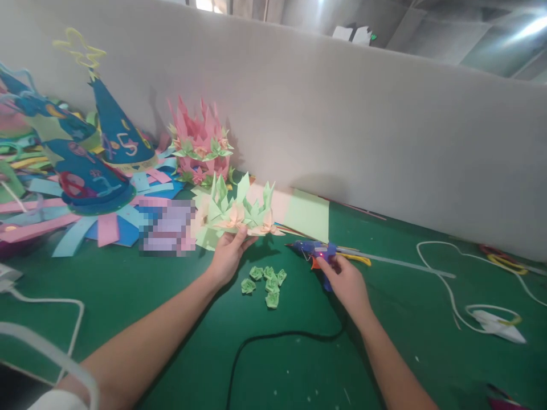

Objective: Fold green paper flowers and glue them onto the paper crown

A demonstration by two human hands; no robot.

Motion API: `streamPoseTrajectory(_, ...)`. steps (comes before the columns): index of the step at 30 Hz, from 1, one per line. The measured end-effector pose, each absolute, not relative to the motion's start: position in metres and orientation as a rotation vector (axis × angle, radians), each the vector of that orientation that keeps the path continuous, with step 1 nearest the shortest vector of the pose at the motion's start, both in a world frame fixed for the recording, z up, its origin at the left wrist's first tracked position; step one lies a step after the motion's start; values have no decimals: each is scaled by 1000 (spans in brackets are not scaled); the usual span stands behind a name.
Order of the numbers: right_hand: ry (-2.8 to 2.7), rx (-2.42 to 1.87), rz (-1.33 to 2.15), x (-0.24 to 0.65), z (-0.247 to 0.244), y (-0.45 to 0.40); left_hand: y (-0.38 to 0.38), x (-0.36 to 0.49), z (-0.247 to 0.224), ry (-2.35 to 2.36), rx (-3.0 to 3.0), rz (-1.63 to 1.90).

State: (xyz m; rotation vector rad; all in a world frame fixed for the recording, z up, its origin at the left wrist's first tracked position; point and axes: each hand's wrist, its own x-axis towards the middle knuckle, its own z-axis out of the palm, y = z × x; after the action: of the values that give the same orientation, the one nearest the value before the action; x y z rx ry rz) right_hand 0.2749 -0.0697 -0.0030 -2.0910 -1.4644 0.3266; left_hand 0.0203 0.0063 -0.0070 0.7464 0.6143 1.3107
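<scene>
A light green folded-paper crown [245, 202] with peach paper flowers along its lower edge is held up by my left hand [228, 253], fingers closed on its bottom rim. To the right, my right hand [346, 279] grips the handle of a blue glue gun [314, 249] with an orange trigger and a small red light. Its nozzle points left, toward the crown, not touching it. Several small green paper roses [272, 282] lie on the green table between my hands.
Pink paper crowns [200, 142] stand by the grey partition [384, 131]. Blue cone hats [117, 125] and paper strips fill the left. Green paper [305, 213] lies behind the glue gun. A black cord [282, 335] crosses the front; a white cable [447, 285] curls at right.
</scene>
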Motion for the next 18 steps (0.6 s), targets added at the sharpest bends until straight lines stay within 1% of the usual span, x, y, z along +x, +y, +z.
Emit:
streamPoseTrajectory(3, -1530, -2186, 81, 271, 7, -74, 6, 21, -7, 618, 743, 1286)
streamPoseTrajectory(5, -1637, -2120, -28, 257, 18, -75, 6, 22, -8, 616, 748, 1268)
streamPoseTrajectory(10, -2250, -1439, 184, 200, 38, -67, 5, 23, -10, 590, 782, 1271)
streamPoseTrajectory(14, -2485, -1311, 51, 170, 38, -54, 5, 21, -11, 586, 794, 1277)
streamPoseTrajectory(18, -2559, -1312, -30, 163, 34, -50, 5, 22, -10, 602, 811, 1281)
